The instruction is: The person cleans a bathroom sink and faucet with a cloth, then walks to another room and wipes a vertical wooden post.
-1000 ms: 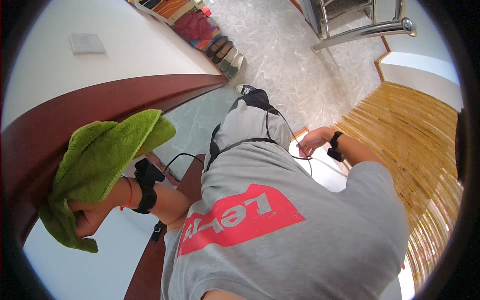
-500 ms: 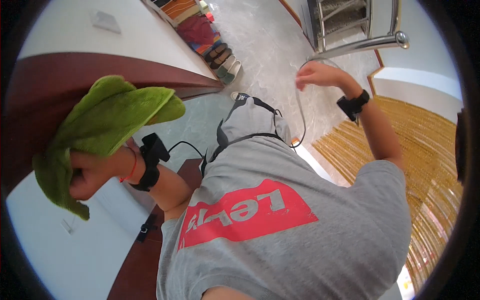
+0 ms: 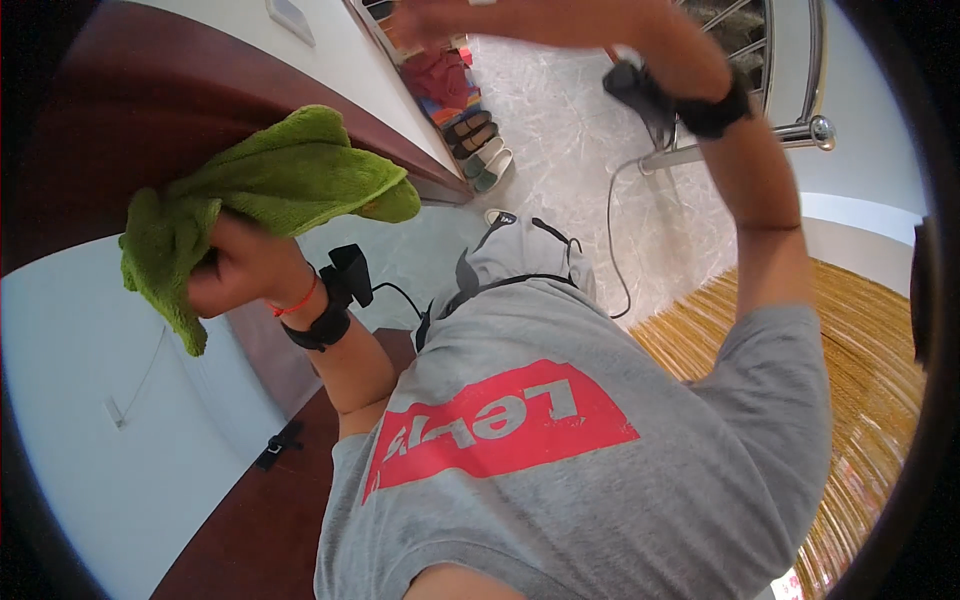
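A fuzzy green cloth (image 3: 300,170) is bunched in my left hand (image 3: 240,265), whose fingers are closed round its lower part. The cloth's free end spreads up and to the right, in front of the dark reddish-brown door frame (image 3: 110,120). Whether cloth and frame touch, I cannot tell. My right hand (image 3: 585,22) is raised high at the top edge of the view and reaches leftward. It looks stretched out and holds nothing that I can see, though its fingertips are blurred and partly cut off. Both wrists wear black straps with small dark devices.
Several shoes (image 3: 485,155) stand by a rack with a dark red cloth (image 3: 437,78) beyond the door frame. A metal railing (image 3: 790,135) rises at the upper right, above a golden strand curtain (image 3: 800,370). A thin cable (image 3: 612,225) hangs over the marble-patterned floor (image 3: 570,130).
My right hand has risen from beside the railing to the top edge and swung left. The left hand has moved slightly up and right with the cloth.
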`<state>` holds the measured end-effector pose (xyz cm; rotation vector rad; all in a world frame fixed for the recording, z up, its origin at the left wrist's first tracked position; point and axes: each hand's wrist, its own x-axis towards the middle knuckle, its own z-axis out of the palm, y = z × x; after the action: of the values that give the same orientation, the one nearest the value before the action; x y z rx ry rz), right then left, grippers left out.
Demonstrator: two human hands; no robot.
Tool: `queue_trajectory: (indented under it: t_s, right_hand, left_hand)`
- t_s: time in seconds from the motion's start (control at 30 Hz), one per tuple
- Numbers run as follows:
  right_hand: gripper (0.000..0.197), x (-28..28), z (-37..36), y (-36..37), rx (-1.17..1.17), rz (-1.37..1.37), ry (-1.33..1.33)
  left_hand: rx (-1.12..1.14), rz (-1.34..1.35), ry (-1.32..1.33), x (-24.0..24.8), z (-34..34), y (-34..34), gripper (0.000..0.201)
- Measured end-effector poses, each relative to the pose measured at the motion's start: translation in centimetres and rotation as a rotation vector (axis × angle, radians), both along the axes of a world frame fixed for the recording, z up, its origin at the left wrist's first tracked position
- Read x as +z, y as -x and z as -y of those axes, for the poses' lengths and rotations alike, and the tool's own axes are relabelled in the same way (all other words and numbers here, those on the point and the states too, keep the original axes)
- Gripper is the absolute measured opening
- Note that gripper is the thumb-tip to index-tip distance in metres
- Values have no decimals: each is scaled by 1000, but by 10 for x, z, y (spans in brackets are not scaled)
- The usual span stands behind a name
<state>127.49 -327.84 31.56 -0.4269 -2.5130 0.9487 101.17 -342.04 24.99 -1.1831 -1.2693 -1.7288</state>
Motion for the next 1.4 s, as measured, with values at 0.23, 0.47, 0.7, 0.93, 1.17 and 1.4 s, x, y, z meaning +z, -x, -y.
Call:
queue_trajectory:
  t_s: [0.23,0.47,0.7,0.93,1.17,1.4]
  right_hand:
    - [26,138,64,38,-97,-22,-42]
    - [17,101,73,47,581,-154,-192]
    - [13,92,101,67,322,-565,262]
    - [19,21,111,88,-15,-368,438]
    - [16,-14,123,115,-171,-432,291]
    - [48,-7,117,100,-500,-799,-198]
  left_hand:
    - [-21,-61,2,1,5,-2,23]
    - [-137,23,128,28,12,-21,36]
    - [-130,-22,204,-4,-2,12,40]
    - [282,-325,199,50,-3,8,51]
    - [141,-270,338,63,7,11,66]
    - [182,-322,353,100,7,-12,54]
